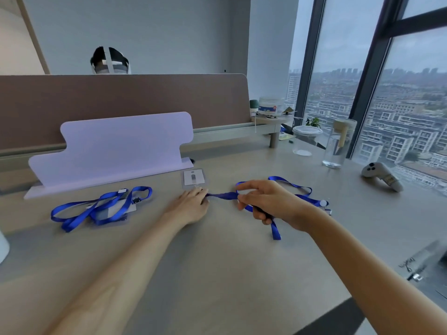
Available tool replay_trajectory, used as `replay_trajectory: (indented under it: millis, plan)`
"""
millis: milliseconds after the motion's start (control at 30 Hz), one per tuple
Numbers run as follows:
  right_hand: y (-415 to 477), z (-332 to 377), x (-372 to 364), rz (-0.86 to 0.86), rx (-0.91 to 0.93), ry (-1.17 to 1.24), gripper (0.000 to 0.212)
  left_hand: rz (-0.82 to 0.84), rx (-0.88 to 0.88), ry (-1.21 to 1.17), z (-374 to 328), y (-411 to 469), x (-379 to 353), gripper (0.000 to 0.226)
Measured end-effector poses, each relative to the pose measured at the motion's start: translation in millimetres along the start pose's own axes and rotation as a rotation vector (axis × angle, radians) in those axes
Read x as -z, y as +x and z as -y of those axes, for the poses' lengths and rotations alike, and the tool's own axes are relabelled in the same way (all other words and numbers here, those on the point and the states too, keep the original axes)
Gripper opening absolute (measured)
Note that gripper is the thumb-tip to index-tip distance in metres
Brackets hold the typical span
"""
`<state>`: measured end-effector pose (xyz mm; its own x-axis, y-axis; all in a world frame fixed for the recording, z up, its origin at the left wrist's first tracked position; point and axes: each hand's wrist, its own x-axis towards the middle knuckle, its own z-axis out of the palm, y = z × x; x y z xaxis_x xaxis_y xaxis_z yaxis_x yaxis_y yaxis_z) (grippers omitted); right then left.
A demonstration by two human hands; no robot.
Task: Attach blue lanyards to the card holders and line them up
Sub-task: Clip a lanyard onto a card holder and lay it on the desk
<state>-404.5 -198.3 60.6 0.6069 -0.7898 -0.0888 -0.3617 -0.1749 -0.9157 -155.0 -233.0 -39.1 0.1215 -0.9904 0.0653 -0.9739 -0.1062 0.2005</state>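
Observation:
A clear card holder (195,178) lies flat on the desk in front of the lilac stand. Just below it, my left hand (191,204) holds one end of a blue lanyard (292,187), fingertips by the holder's lower edge. My right hand (263,201) pinches the same lanyard a little to the right, its strap stretched taut between both hands. The rest of that lanyard loops behind my right hand, and one end trails toward me. At the left, a second card holder (116,212) lies under a tangled blue lanyard (96,206).
A lilac stand (116,148) rises behind the work area, before a brown desk divider (121,97). At the right stand a glass bottle (338,143), a clear tub (305,141) and a grey controller (382,176). Another person's head (110,61) shows above the divider.

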Motion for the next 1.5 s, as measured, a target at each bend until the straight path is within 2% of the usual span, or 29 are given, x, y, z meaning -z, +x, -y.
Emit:
replay_trajectory:
  millis: [167,333,400,500,600,833,900,1067,1167,1300,1433,1500]
  plan:
    - [-37,-4,4,-0.067,0.015,0.0,0.023,0.133,0.11,0.033,-24,4,-1,0.057]
    - [-73,-14,21,-0.118,0.005,0.003,0.023,0.108,0.156,0.037,-27,3,-4,0.057]
    - [-86,-19,28,-0.143,-0.053,-0.063,0.024,0.045,0.139,0.0,-30,0,-6,0.055]
    - [-92,-30,35,-0.121,-0.184,-0.298,0.025,-0.066,0.074,-0.055,-39,-14,-9,0.052]
    - [-87,-42,34,-0.104,-0.248,-0.471,0.023,-0.104,0.004,-0.094,-51,-31,-12,0.05]
    - [-59,-51,-1,-0.238,-0.161,-0.724,0.027,-0.019,-0.047,-0.106,-74,-65,-11,0.048]
    - [-54,-54,-12,-0.205,-0.152,-0.787,0.033,-0.002,-0.063,-0.104,-76,-76,-11,0.049]
    - [-54,-48,-23,-0.173,-0.217,-0.803,0.019,0.005,-0.084,-0.095,-78,-96,-9,0.05]
    - [-59,-36,-28,-0.105,-0.281,-0.81,0.022,0.015,-0.119,-0.108,-77,-109,-4,0.05]
    - [-61,-21,-41,-0.248,-0.238,-0.938,0.012,0.013,-0.098,-0.156,-64,-124,2,0.048]
    - [-43,4,-78,-0.327,-0.12,-0.882,0.007,-0.033,-0.056,-0.2,-38,-148,16,0.046]
    - [-29,13,-103,-0.32,-0.073,-0.85,0.014,-0.071,-0.034,-0.219,-16,-159,22,0.045]
